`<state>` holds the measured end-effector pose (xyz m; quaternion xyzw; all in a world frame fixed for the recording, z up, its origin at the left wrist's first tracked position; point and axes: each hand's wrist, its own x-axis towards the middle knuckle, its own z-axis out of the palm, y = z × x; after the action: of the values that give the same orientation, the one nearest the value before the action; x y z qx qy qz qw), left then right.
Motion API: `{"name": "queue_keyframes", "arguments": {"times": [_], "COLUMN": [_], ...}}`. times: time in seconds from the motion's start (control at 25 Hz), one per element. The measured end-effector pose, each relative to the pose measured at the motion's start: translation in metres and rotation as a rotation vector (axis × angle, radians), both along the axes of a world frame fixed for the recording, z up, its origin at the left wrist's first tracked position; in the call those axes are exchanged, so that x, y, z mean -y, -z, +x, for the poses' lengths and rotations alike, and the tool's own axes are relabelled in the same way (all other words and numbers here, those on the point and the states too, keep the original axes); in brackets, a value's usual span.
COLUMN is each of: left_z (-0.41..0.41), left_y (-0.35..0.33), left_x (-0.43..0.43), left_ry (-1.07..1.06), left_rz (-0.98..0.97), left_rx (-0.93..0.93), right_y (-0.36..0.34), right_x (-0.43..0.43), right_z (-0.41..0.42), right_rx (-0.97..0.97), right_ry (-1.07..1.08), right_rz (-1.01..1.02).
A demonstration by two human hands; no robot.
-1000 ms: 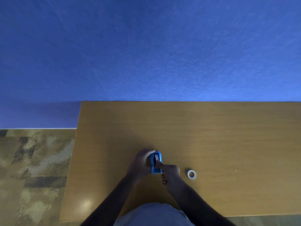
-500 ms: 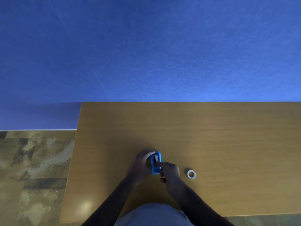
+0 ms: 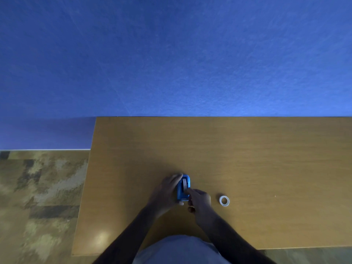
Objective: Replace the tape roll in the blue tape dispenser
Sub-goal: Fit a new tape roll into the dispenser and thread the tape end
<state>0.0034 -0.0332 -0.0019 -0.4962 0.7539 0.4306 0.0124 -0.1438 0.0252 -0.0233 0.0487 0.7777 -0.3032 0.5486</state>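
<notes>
- Since a second ago little has shifted: the right hand point(image 3: 200, 201) has eased slightly, its forefinger now reaching to the near part of the roll in the dispenser, while the loose roll lies where it did
- At far left, patterned carpet point(image 3: 38, 197) meets the blue wall point(image 3: 171, 54)
- The left hand point(image 3: 165, 191) wraps the left side of the blue tape dispenser point(image 3: 183, 187), fingers curled against it, thumb at its near end
- The dispenser stands on the wooden table point(image 3: 247, 159), near its front edge, a pale tape roll point(image 3: 184, 184) seated inside
- Right hand's other fingers are curled in; whether they pinch anything I cannot tell
- A spare tape ring point(image 3: 224, 201) lies flat to the right, apart from both hands
</notes>
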Motion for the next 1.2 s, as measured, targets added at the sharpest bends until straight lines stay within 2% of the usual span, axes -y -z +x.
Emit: {"name": "queue_keyframes", "arguments": {"times": [0.24,0.6,1.2], "left_z": [0.0,0.003,-0.001], "left_y": [0.002,0.001,0.005], "left_x": [0.003,-0.004,-0.006], "left_ry": [0.09,-0.008,-0.02], "left_rz": [-0.072,-0.077,-0.115], "left_rx": [0.118,0.05,0.095], "right_y": [0.004,-0.004,0.006], "right_x": [-0.006,-0.027,-0.045], "right_z": [0.003,0.011,0.009], "right_rx": [-0.029,-0.094,-0.114], "right_ry": [-0.029,-0.049,-0.137], "right_rz": [-0.029,-0.048,-0.039]}}
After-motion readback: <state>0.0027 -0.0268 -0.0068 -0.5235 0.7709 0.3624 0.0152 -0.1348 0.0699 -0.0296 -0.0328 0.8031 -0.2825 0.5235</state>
